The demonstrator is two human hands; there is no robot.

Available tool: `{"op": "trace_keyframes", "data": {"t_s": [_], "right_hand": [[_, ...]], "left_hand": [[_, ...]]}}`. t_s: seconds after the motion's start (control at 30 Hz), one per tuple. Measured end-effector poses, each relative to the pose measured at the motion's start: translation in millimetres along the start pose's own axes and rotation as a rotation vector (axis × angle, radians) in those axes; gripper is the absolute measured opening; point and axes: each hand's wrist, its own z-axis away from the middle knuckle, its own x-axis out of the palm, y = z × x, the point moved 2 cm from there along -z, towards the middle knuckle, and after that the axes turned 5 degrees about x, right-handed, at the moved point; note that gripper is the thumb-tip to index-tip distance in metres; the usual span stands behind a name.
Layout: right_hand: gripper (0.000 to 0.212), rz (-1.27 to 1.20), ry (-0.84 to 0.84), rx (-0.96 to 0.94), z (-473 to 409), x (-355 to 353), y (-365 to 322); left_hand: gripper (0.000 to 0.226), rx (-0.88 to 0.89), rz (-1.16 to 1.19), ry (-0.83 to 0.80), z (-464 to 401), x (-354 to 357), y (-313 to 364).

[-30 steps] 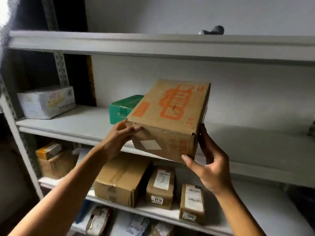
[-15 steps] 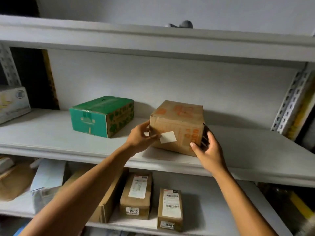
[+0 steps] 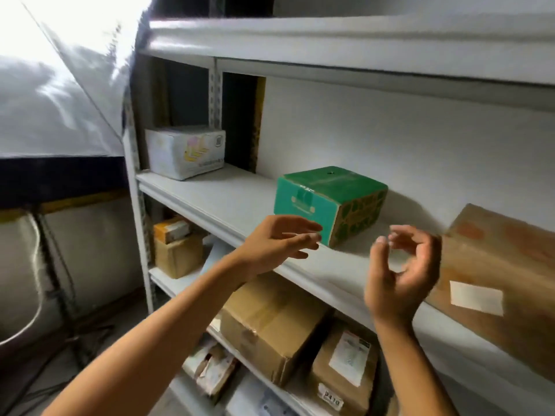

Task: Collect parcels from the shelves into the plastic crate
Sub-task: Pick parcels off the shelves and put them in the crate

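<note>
Head view, tilted: both hands up in front of the middle shelf (image 3: 228, 202), holding nothing. Left hand (image 3: 279, 244) stretched toward the green box (image 3: 327, 202), fingers straight and loosely spread, tips just short of its near corner, or maybe brushing it; hard to tell. Right hand (image 3: 402, 277) hanging in the air between green box and brown box (image 3: 498, 274), fingers loosely curled, thumb and forefinger tips close together, nothing between them. Green box sitting square on the shelf, back toward the wall. Brown box on the same shelf at far right, white label on its near face, cut off by the frame edge. White box (image 3: 186, 151) at the shelf's left end, well apart from the others. One shelf down, more parcels: large carton (image 3: 270, 325) under the hands, labelled parcel (image 3: 345, 370) marked 0410 just right of it, small brown box (image 3: 177, 253) with an orange packet on top at left. Torn packets lower still, blurred. No crate in sight.
</note>
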Motion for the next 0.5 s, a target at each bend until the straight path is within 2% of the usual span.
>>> {"op": "trace_keyframes", "data": {"t_s": [0.13,0.27,0.37,0.5], "right_hand": [[0.012,-0.153,-0.244,0.061,26,108,-18],[0.006,-0.204,-0.455,0.106,47,210,-33],[0.011,-0.187,-0.641,0.214,54,280,-34],[0.024,-0.112,-0.795,0.387,57,359,-26]], "left_hand": [[0.022,-0.029,-0.094,0.159,17,-90,-14],[0.018,-0.068,-0.160,0.310,27,-184,-34],[0.017,-0.135,-0.213,0.425,29,-251,-48],[0.020,-0.181,-0.250,0.473,28,-322,-56]]}}
